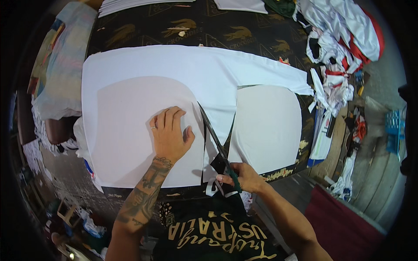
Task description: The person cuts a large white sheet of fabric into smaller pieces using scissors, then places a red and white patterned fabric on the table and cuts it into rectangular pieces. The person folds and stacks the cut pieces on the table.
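- Head view: hands well apart. Left hand (170,135) unclenched, palm down, fingers slightly bent, resting on a pale, curved-top fabric panel (126,122); ring on one finger.
- Right hand (246,176) closed around the dark green handles of a pair of scissors (221,150), near the worktop's front edge.
- Scissors slant up and leftward; tips at the panel's right edge. Blade opening: cannot tell.
- Beneath the panel: larger white fabric sheet (152,61). Narrow dark gap along the panel's lower right side.
- Right of the scissors: second curved-top panel (267,126), pale, lying flat.
- Worktop (217,35): black, gold crocodile prints, surface chipped in spots.
- Far edge, left: stacked white fabric (143,6).
- Upper right: white and red cloth heap (348,26).
- Far right: blue plastic basket (393,130).
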`<state>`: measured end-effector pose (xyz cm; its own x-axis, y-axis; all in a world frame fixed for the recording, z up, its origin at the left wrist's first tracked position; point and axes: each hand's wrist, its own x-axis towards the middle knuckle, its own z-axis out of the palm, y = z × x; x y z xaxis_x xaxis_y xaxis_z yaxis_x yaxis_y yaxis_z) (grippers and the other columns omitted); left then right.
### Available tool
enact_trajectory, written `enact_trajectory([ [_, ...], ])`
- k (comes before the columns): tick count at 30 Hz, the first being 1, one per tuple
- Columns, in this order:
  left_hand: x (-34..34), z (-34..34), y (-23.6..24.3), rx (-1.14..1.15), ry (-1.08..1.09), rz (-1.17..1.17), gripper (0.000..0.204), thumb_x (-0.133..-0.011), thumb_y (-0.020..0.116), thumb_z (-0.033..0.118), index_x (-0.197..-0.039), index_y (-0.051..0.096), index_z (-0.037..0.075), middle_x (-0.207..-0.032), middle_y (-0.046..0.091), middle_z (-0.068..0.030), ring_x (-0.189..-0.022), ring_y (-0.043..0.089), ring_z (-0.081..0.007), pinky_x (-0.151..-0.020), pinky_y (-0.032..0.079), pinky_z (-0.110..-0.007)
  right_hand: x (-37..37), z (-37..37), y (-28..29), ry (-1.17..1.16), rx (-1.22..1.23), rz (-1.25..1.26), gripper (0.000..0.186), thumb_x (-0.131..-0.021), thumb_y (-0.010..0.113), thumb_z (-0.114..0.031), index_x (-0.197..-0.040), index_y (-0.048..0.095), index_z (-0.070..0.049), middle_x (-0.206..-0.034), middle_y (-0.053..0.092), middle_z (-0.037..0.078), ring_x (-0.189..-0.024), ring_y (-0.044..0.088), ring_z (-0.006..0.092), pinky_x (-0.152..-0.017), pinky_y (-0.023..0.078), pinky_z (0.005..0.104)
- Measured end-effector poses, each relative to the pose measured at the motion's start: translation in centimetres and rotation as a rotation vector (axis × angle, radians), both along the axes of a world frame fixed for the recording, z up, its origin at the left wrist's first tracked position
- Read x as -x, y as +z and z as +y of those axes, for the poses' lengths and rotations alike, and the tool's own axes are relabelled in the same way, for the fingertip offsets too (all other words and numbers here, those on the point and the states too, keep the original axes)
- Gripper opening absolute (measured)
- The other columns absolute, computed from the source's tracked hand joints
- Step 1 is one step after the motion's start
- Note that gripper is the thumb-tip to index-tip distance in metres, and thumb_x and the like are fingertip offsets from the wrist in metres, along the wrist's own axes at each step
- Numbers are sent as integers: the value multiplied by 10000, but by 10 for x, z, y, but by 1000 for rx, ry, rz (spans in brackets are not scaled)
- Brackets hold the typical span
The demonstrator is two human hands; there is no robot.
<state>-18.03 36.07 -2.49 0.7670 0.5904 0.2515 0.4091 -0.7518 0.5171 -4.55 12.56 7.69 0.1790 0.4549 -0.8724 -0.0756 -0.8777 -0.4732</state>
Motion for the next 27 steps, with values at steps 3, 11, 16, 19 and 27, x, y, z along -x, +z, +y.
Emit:
enact_trajectory([
  [3, 5, -6, -1, 50, 21, 111, 519, -796, 731, 211, -1282, 614, 72, -1338, 599, -83, -1288, 515, -321, -1100, 336, -512, 1, 3, 7, -72, 64, 64, 568, -932, 804, -612, -868, 663, -66, -678, 541, -22, -663, 528, 117, -619, 409, 303],
  [11, -2, -2, 2, 26, 14, 118, 524, -785, 718, 204, -1282, 616, 73, -1335, 592, -88, -1280, 514, -322, -1098, 343, -522, -3, 35, -22, -162, -35, 144, 502, -964, 805, -546, -836, 609, -102, -712, 539, -44, -676, 519, 87, -627, 418, 284],
  [16, 1, -4, 1, 36, 18, 119, 525, -785, 717, 208, -1282, 619, 71, -1337, 592, -87, -1278, 513, -323, -1108, 339, -531, -5, 39, -25, -142, 26, 95, 497, -922, 864, -515, -822, 626, -90, -678, 527, -55, -646, 502, 90, -597, 404, 283],
  [19, 2, -4, 0, 48, 11, 123, 515, -795, 717, 218, -1279, 621, 72, -1342, 585, -82, -1289, 513, -311, -1103, 342, -538, -17, 38, -24, -99, 32, 95, 521, -897, 881, -536, -812, 642, -81, -659, 530, -50, -614, 495, 96, -569, 398, 298],
  [27, 2, -3, 0, 26, 34, 129, 524, -812, 718, 256, -1293, 627, 71, -1356, 572, -69, -1321, 513, -275, -1086, 366, -545, -106, 73, -19, 439, 11, -146, 642, -848, 869, -628, -812, 675, -17, -648, 557, 24, -616, 529, 160, -594, 440, 358],
])
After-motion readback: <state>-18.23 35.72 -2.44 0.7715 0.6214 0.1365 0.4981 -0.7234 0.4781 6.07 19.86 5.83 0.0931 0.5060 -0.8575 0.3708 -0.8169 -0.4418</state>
